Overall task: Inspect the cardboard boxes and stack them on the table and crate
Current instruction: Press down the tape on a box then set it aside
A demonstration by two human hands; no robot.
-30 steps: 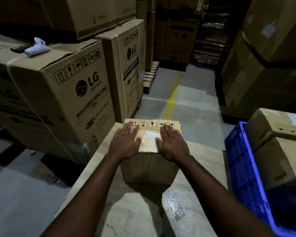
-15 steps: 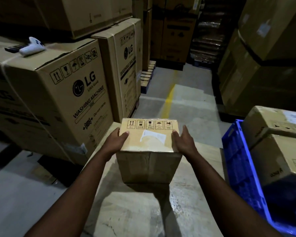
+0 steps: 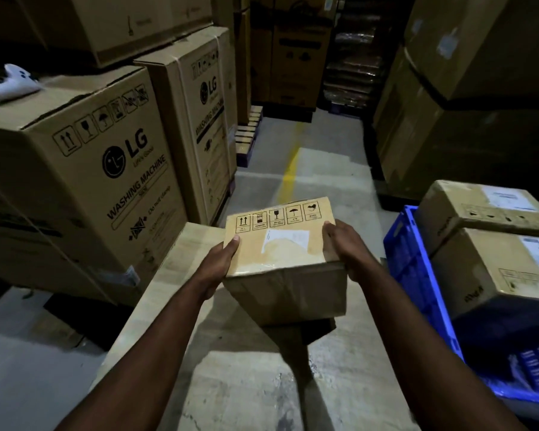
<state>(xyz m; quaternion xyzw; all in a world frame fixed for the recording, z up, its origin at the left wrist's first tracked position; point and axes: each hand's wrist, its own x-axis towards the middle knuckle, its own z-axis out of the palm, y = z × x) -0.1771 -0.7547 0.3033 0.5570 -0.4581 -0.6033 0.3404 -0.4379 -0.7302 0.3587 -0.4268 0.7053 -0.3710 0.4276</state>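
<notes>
Box (image 3: 280,244): centre frame, held tilted above worktop (image 3: 246,384), shadow beneath. Gripped at both short ends, long axis running left to right. Left hand (image 3: 221,262): thumb on top, fingers hidden below. Right hand (image 3: 343,247): clasped round right edge. Crate (image 3: 417,275), right of frame, carrying stacked boxes (image 3: 467,213): lay nearer right hand. Destination judged either surface.

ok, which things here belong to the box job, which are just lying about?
Job: small box, held by left hand and right hand; table; blue crate with upper box on lower box.
Lying about: LG washing machine cartons; white controller; pallet.
</notes>
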